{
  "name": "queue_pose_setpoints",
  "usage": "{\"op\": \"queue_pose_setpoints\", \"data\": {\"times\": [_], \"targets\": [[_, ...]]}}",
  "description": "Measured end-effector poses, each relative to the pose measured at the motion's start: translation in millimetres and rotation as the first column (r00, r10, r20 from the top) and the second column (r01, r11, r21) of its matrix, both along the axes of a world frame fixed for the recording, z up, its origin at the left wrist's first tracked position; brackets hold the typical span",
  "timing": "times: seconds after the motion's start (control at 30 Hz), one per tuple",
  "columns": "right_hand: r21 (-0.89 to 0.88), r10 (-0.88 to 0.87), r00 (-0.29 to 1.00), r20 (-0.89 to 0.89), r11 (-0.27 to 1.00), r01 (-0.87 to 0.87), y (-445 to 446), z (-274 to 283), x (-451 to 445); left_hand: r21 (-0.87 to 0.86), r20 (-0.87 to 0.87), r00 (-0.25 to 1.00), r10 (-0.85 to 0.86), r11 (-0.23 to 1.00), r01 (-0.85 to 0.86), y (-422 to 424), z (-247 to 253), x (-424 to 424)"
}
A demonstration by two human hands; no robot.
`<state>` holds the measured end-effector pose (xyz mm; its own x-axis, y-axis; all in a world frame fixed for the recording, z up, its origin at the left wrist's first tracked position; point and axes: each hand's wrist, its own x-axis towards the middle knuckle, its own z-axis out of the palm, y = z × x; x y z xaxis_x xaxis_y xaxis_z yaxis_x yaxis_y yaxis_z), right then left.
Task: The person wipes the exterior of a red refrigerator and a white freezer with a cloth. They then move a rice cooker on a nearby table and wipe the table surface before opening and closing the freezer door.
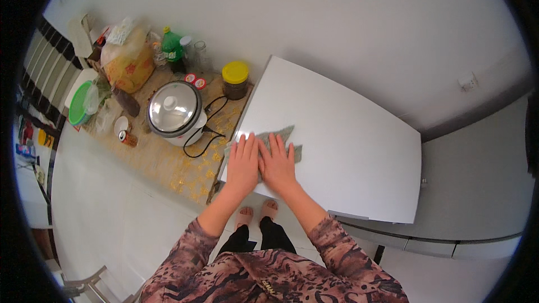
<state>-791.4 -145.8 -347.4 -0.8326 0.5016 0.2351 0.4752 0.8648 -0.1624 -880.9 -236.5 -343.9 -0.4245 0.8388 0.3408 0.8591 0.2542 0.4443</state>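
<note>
A grey-green cloth [276, 135] lies on the smooth white top of a cabinet-like appliance [337, 143], near its front left corner. My left hand [243, 164] rests palm down at the cloth's left part, fingers pointing away from me. Beside it, my right hand [278, 162] presses flat on the cloth, its thumb side against the left hand. Corners of the cloth stick out beyond the right hand's fingers. What lies under both palms is hidden.
Left of the white top, a table with a patterned cover [189, 181] holds a rice cooker [174, 109] with a black cord, a yellow-lidded jar [235, 80], a green bottle [172, 48], a drink can [127, 138] and a filled plastic bag [128, 65]. A wall rises behind.
</note>
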Motion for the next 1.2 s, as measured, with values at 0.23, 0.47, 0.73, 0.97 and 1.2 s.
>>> {"op": "queue_pose_setpoints", "data": {"times": [0.23,0.47,0.73,0.97,1.2], "targets": [[-0.02,0.099,0.992,-0.072,0.995,-0.1,0.6,0.7,21.7,-0.098,0.029,0.998,-0.063,0.993,0.066,-20.2,-15.3,23.8],[-0.08,0.077,0.991,-0.107,0.993,-0.086,99.0,-3.5,-9.5,-0.18,-0.018,0.993,-0.121,0.977,0.115,79.5,-4.6,-19.6],[-0.077,-0.196,0.98,-0.017,0.978,0.194,218.0,-7.8,36.4,-0.179,-0.151,0.971,-0.184,0.971,0.156,225.1,-13.2,12.2],[-0.059,-0.474,0.87,0.137,0.873,0.485,302.9,1.3,170.3,-0.155,-0.176,0.908,-0.38,0.922,0.356,341.0,-22.8,132.0],[-0.105,-0.662,0.718,0.216,0.715,0.691,280.2,11.5,316.9,-0.148,-0.154,0.789,-0.595,0.803,0.577,345.0,-11.7,277.3]]}}
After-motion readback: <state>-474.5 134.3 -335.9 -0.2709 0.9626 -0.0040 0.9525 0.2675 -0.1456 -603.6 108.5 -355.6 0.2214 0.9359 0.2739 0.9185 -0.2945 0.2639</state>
